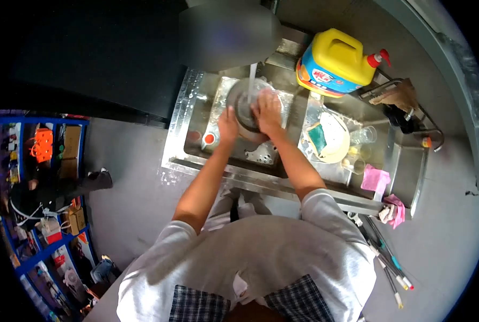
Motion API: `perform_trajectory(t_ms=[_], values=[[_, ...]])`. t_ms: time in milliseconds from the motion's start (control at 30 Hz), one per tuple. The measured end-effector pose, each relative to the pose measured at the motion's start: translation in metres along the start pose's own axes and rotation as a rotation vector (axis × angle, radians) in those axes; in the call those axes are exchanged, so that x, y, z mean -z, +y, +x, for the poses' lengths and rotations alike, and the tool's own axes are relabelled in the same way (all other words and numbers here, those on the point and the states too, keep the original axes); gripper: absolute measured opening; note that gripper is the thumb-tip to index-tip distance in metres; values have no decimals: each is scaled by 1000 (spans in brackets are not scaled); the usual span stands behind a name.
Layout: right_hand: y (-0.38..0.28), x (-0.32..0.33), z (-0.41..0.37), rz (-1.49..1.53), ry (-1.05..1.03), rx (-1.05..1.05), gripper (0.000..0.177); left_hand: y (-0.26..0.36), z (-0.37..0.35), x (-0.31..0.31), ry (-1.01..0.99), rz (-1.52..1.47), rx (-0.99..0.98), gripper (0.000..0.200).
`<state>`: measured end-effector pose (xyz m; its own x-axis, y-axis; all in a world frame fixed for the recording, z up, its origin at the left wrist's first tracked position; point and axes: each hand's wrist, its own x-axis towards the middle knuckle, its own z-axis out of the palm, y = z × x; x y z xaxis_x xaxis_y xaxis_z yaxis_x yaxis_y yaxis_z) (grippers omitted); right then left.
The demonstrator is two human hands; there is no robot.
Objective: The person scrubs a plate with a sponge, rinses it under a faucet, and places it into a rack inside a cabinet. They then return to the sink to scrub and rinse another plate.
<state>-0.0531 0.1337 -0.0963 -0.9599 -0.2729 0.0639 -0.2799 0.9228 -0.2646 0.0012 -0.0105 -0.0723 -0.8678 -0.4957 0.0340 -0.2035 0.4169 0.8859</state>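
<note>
Over the left sink basin, a round greyish vessel, which looks like a metal bowl, sits under a stream of running water. My left hand grips its near left rim. On the right side, my right hand holds the bowl, its fingers reaching over the edge; the fingertips are partly blurred. Below the bowl, a perforated metal piece shows in the basin. A small white cup with an orange-red inside lies left of my left hand.
The right basin holds a pale plate with a green-and-yellow sponge and clear glasses. A yellow detergent jug with a red pump stands behind. Pink cloths lie at right; poles rest on the floor. Shelves stand left.
</note>
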Motion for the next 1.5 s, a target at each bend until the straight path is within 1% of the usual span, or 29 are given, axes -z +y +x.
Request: perform_trajectory(t_ms=[67, 133, 167, 200, 267, 300, 367, 400, 433, 467, 500, 533, 600, 700, 800, 833, 867, 900, 1000, 1033, 1067, 1233, 1300, 1333, 1367, 1400, 1433, 1467, 1500], values=[[-15, -14, 24, 149, 317, -45, 68, 4, -16, -1, -79, -118, 71, 47], [-40, -17, 23, 318, 54, 315, 64, -6, -11, -18, 47, -410, 186, 41], [-42, -2, -1, 311, -37, 382, 63, -13, -8, -10, 11, -354, 239, 40], [-32, 4, -17, 186, -66, 364, 66, -17, -4, -3, -32, -299, 290, 39], [10, 16, -40, -64, -128, 318, 71, 1, -6, 8, -53, -443, 374, 33], [27, 29, -37, -10, -109, 203, 75, 10, -7, 6, -63, -525, 419, 30], [27, 83, -30, 64, -84, -43, 83, -24, -4, -17, -153, -622, 409, 25], [31, 83, -27, 331, 15, -94, 82, -36, 0, -27, -197, -671, 404, 24], [38, 77, -25, 598, 113, -141, 82, -35, 6, -28, -227, -645, 554, 19], [44, 71, -22, 866, 217, -185, 82, -34, 8, -30, -257, -708, 557, 19], [52, 56, -22, 887, 314, -236, 80, -37, 11, -34, -287, -770, 558, 19], [58, 43, -25, 1106, 326, -246, 73, -35, 12, -32, -315, -825, 561, 20], [73, 30, -35, 1283, 333, -211, 68, -37, 16, -27, -314, -720, 523, 20], [50, 65, -36, 1574, 542, -496, 63, -48, 38, -31, -275, -621, 403, 19], [66, 25, -8, 1766, -16, -806, 54, -66, 49, -36, -186, -494, 365, 19], [71, -11, 4, 1952, -105, -635, 44, -57, 52, -31, -144, -484, 357, 19], [58, -15, 10, 1701, -65, -652, 36, -50, 50, -23, -97, -472, 354, 20], [50, -22, 15, 1745, -103, -604, 35, -54, 51, -9, -103, -356, 432, 18], [24, -25, -3, 1801, -206, -596, 33, -85, 25, 26, -109, -476, 406, 19], [21, -23, -16, 1804, -223, -619, 33, -59, 6, 41, -89, -571, 470, 22], [22, -18, -25, 1836, -241, -620, 33, -78, -2, 44, -202, -506, 430, 30], [67, -19, -24, 1852, -237, -706, 36, -38, 4, 12, -254, -757, 798, 33], [57, 11, -2, 1687, -227, -742, 46, -32, 19, 13, -306, -622, 782, 28], [69, -7, 19, 1308, -158, -414, 55, -39, 24, 15, -317, -576, 658, 28], [65, -11, 38, 640, 221, -226, 64, -46, 29, 17, -318, -527, 534, 27], [56, 22, 65, 675, 144, -206, 71, -53, 34, 19, -311, -478, 413, 27], [31, 48, 82, 713, 343, -124, 71, -61, 38, 21, -261, -407, 172, 31], [13, 84, 97, 627, 178, -106, 69, -65, 39, 27, -212, -330, -73, 34], [5, 95, 121, 583, 19, -106, 58, -58, 38, 31, -121, -273, -157, 38]])
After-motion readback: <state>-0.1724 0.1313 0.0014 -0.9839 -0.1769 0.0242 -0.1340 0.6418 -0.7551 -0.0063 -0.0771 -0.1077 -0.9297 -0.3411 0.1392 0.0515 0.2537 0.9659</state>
